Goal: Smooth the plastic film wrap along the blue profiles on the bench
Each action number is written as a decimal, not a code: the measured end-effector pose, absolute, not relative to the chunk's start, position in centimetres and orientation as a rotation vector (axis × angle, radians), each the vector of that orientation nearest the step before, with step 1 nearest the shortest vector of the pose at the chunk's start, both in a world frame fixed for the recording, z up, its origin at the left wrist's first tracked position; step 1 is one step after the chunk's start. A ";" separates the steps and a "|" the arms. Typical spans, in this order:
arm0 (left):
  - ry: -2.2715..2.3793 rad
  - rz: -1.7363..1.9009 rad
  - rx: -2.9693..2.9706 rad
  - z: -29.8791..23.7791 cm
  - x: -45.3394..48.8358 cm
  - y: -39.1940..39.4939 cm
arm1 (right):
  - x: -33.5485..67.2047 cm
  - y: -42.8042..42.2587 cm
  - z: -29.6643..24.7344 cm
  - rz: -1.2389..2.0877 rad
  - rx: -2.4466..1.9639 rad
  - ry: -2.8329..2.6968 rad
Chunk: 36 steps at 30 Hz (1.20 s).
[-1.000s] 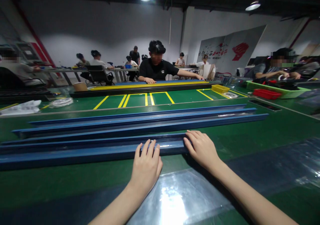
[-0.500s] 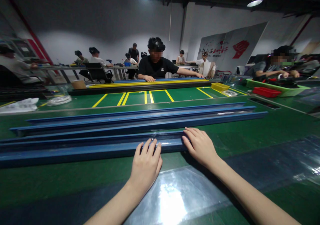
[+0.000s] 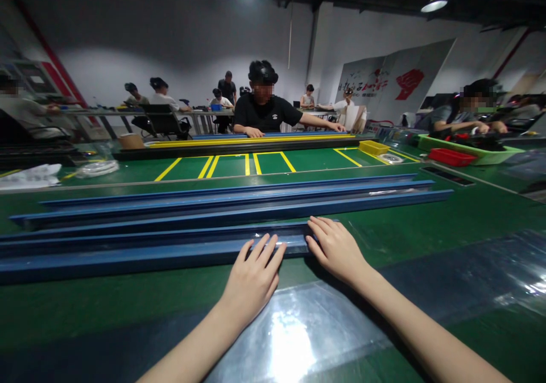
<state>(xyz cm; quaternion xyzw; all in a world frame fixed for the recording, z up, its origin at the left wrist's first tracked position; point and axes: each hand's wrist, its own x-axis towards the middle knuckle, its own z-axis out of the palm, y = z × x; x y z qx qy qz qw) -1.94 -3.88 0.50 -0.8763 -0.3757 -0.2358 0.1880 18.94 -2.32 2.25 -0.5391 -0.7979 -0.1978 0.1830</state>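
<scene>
A long blue channel profile [image 3: 128,258] lies on the green table nearest me, its open trough facing up. My left hand [image 3: 253,278] rests on its front edge near the right end, fingers spread over the rim. Around that right end is my right hand [image 3: 336,246], fingers over the far rim and thumb at the near side. Clear film glints on the channel between the hands; whether the right fingers also pinch film, I cannot tell. More blue channels [image 3: 239,212] lie parallel just behind. Under my forearms is a clear plastic sheet [image 3: 324,315].
Across the table a person in a black shirt [image 3: 268,113] has both hands at yellow and black profiles [image 3: 256,140]. Toward the right are a yellow tray [image 3: 373,147], a red tray [image 3: 451,157], a green bin [image 3: 490,154] and a dark phone-like slab [image 3: 447,175].
My left hand has slid slightly right along the channel, its fingers spreading more. The right hand has shifted slightly left at the channel's end. The view has moved a little.
</scene>
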 end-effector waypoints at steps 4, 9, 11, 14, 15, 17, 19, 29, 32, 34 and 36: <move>-1.181 -0.696 -2.309 0.8 -1.7 -4.1 | 19.7 -2.1 2.9 -0.519 -1.580 -2.210; -1.254 -0.705 -2.275 1.0 -1.8 -4.1 | 20.0 -2.0 3.0 -0.528 -1.617 -2.188; -1.184 -0.711 -2.329 0.9 -1.9 -4.0 | 19.7 -2.0 2.6 -0.560 -1.571 -2.212; -1.022 -0.702 -2.454 0.6 -2.0 -3.8 | 19.2 -2.1 2.1 -0.591 -1.507 -2.234; -0.994 -0.693 -2.484 0.6 -2.0 -3.7 | 19.1 -2.1 1.9 -0.593 -1.496 -2.236; -0.999 -0.676 -2.505 0.5 -2.0 -3.7 | 19.0 -2.1 1.8 -0.585 -1.483 -2.240; -1.042 -0.671 -2.478 0.6 -2.0 -3.8 | 19.0 -2.1 2.0 -0.565 -1.481 -2.247; -1.250 -0.680 -2.246 1.0 -1.7 -4.2 | 19.8 -2.2 3.2 -0.525 -1.621 -2.179; -1.184 -0.680 -2.296 0.9 -1.8 -4.1 | 19.4 -2.2 2.8 -0.584 -1.593 -2.198; -1.046 -0.663 -2.380 0.8 -2.0 -4.1 | 19.0 -2.3 2.5 -0.614 -1.563 -2.213; -0.907 -0.612 -2.465 0.8 -2.1 -4.0 | 18.8 -2.4 2.2 -0.629 -1.535 -2.226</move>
